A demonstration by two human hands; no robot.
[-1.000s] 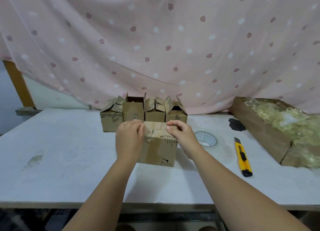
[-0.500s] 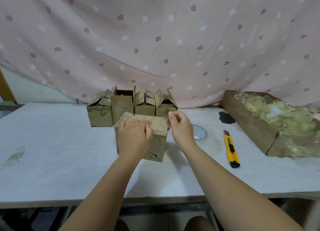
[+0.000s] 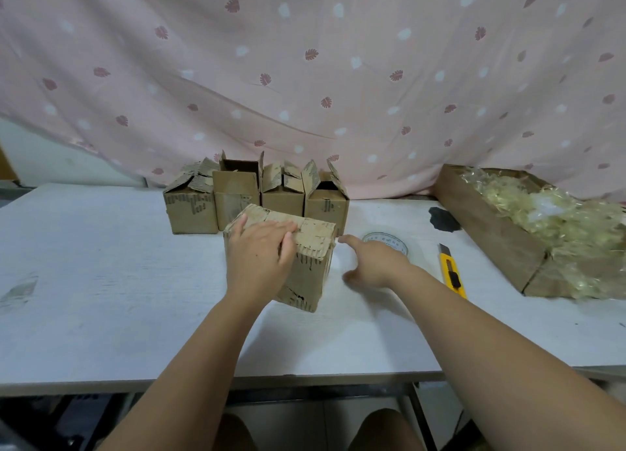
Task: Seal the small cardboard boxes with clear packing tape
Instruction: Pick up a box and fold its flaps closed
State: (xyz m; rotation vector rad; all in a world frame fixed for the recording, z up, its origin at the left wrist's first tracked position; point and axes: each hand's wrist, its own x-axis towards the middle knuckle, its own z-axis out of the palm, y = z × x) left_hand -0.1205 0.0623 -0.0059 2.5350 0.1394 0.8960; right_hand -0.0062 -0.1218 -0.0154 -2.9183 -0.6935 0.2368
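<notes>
The step in hand, as I judge it, is to fetch the tape while the flaps are held shut. The small box [image 3: 306,267] stands near the middle of the table [image 3: 101,281], a little tilted, with its top flaps folded down. To do this well, the left hand [image 3: 257,257] must press the flaps flat so that the seam does not open, and the tape should go along the seam and down over both sides.

The left hand lies over the box with straight fingers on the top, pressing and not curled round it. The right hand [image 3: 372,264] is at 3 o'clock of the box, wide and loose with spread fingers, holding nothing, just over the near edge of the tape roll [image 3: 386,240]. The forearm comes in low from 5 o'clock. At 3 o'clock of the roll lies a yellow knife [image 3: 450,271]. Four unsealed boxes [image 3: 237,200] wait at 12 o'clock.
</notes>
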